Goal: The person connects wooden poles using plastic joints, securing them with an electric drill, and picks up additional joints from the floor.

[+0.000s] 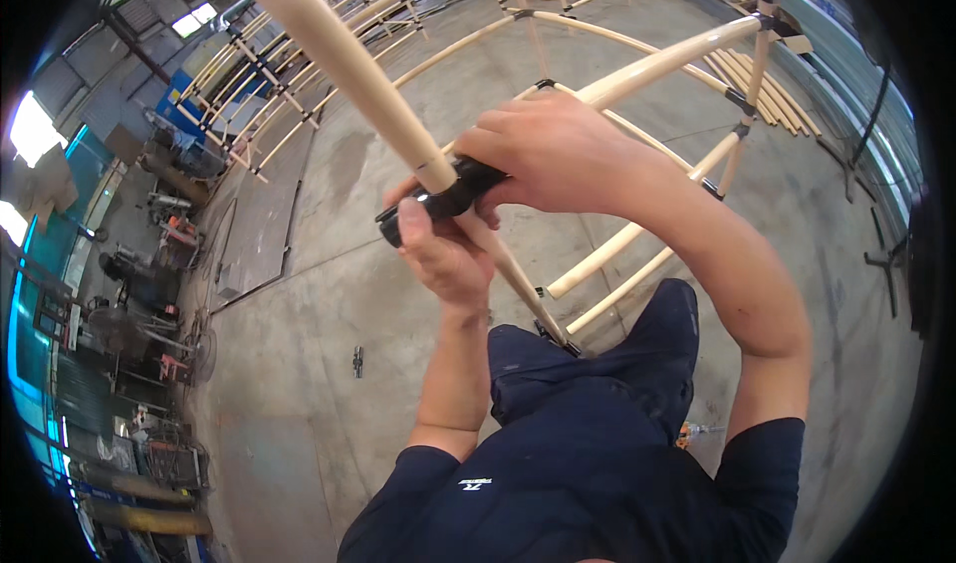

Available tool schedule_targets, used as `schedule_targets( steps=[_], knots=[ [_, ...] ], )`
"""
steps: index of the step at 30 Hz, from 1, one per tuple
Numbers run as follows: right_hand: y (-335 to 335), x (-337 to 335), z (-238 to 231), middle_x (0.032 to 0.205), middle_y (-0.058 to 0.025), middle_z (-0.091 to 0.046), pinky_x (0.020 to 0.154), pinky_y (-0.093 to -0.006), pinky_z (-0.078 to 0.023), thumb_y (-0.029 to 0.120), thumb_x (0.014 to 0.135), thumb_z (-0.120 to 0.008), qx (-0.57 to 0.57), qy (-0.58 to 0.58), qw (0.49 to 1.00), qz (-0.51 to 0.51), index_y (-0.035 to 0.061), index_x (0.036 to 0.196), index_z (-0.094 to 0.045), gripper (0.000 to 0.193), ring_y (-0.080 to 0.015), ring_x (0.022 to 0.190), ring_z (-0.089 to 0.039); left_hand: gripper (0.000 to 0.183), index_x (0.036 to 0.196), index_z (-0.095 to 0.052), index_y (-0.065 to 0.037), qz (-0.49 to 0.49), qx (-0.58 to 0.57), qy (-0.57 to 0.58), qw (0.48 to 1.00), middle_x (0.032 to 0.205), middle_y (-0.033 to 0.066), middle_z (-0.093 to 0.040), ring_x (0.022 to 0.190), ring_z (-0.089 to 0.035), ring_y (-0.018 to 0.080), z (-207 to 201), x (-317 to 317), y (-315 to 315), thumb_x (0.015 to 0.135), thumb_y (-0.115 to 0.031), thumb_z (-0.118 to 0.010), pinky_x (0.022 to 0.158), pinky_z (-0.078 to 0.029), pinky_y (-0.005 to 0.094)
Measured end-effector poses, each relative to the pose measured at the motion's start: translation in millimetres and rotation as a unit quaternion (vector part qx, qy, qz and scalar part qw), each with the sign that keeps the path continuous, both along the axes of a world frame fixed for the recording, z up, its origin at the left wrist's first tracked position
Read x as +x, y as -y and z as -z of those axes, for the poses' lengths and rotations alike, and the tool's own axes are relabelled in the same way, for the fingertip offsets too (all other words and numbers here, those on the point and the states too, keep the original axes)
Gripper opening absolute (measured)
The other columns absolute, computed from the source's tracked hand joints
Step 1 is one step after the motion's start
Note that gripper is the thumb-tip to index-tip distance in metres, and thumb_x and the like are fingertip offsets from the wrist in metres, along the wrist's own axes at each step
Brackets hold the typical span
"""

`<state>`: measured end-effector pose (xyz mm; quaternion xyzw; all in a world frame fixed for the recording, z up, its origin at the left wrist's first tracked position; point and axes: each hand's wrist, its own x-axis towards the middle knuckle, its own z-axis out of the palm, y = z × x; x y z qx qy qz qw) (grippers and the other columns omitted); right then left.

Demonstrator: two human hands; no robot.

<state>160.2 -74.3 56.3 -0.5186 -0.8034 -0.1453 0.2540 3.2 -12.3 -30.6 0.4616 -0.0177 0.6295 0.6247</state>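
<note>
An upright cream pipe [354, 75] runs down in front of me to the floor between my feet. Around it sits a black pipe joint [453, 193]. My left hand [445, 254] is closed on the joint's left end, its thumb pressed on the front. From the right, my right hand [548, 150] reaches over and grips the joint's other side, fingers curled around it. Behind that hand, a thick cream crosspipe [677, 60] leads away to the upper right; whether it enters the joint is hidden by the hand.
Cream pipe frames with black joints [249, 95] stand at the back left. Loose pipes [762, 90] lie on the floor at the right. A small black joint [358, 361] lies on the concrete left of me. A fan [124, 329] and machinery line the left wall. An orange power tool [687, 436] is by my right side.
</note>
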Motion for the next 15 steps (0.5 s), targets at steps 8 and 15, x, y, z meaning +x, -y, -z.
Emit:
schedule_targets(
  steps=[8, 15],
  knots=[
    [5.3, -3.3, 30.1, 0.092, -0.0013, -0.066, 0.089, -0.0377, -0.045, 0.042, 0.070, -0.084, 0.179, -0.010, 0.983, 0.034, 0.0142, 0.103, -0.069, 0.046, -0.0202, 0.096, -0.063, 0.061, 0.126, -0.050, -0.009, -0.027, -0.050, -0.091, 0.994, 0.086, 0.0075, -0.063, 0.063, -0.057, 0.0156, -1.6, -2.8, 9.9, 0.101, -0.065, -0.045, 0.050, -0.046, 0.0276],
    [4.2, 6.1, 33.3, 0.095, -0.0005, -0.066, 0.092, -0.0385, -0.045, 0.040, 0.070, -0.084, 0.179, -0.023, 0.983, 0.017, 0.0143, 0.110, -0.069, 0.050, -0.0211, 0.099, -0.063, 0.047, 0.119, -0.053, -0.012, -0.017, -0.010, -0.107, 0.994, 0.086, 0.0074, -0.063, 0.059, -0.055, 0.0131, 0.5, -2.4, 5.2, 0.102, -0.056, -0.046, 0.046, -0.042, 0.0255]
  ],
)
